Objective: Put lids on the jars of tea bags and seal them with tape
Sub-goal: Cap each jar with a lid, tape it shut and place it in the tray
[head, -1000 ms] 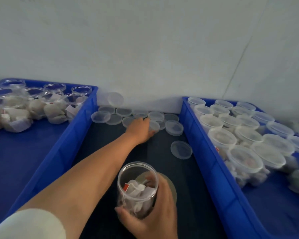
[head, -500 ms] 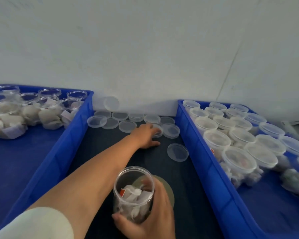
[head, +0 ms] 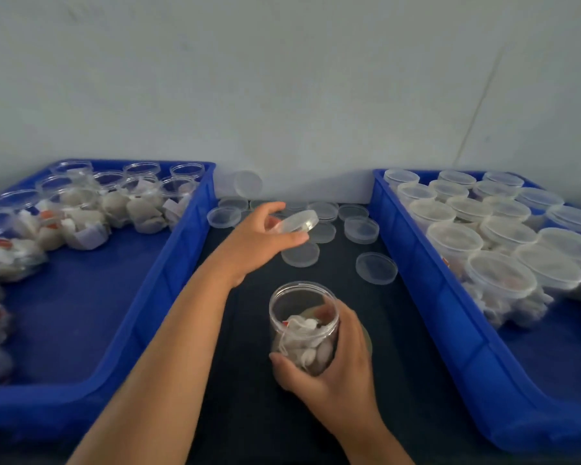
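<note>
My right hand [head: 336, 367] grips a clear jar [head: 303, 325] of tea bags, upright on the dark mat near the front. It has no lid on. My left hand [head: 255, 241] holds a translucent lid [head: 297, 222] between thumb and fingers, lifted above the mat behind the jar. Several loose lids [head: 376, 267] lie on the mat at the back. A roll of tape [head: 366, 340] sits partly hidden behind my right hand and the jar.
A blue tray [head: 168, 286] on the left holds several open jars of tea bags [head: 145, 209]. Another blue tray [head: 426, 297] on the right holds several lidded jars [head: 498, 280]. A pale wall stands close behind.
My left hand took a lid from the pile at the back, lifted it off the mat and drew it a little toward me. The right hand kept hold of the jar.
</note>
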